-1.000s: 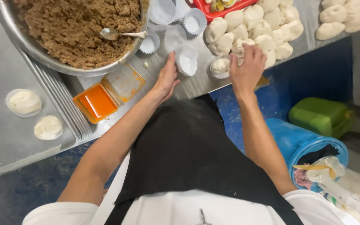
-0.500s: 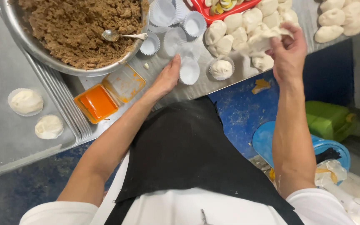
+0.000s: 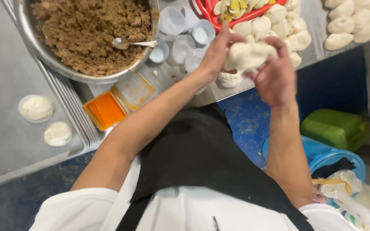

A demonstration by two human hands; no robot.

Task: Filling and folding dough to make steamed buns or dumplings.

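Here both hands meet over the table's [image 3: 219, 92] edge, sharing one pale dough piece [image 3: 247, 54]. The left hand [image 3: 216, 53] cups it from the side with fingers curled along it, while the right hand [image 3: 275, 70] hooks over it, fingertips pressing in. Below sits a shaped bun [image 3: 229, 79]; paper cups [image 3: 180, 25] and a bowl of brown filling [image 3: 88, 30] lie nearby.

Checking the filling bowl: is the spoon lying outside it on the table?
No, the spoon rests inside the metal bowl on the brown filling.
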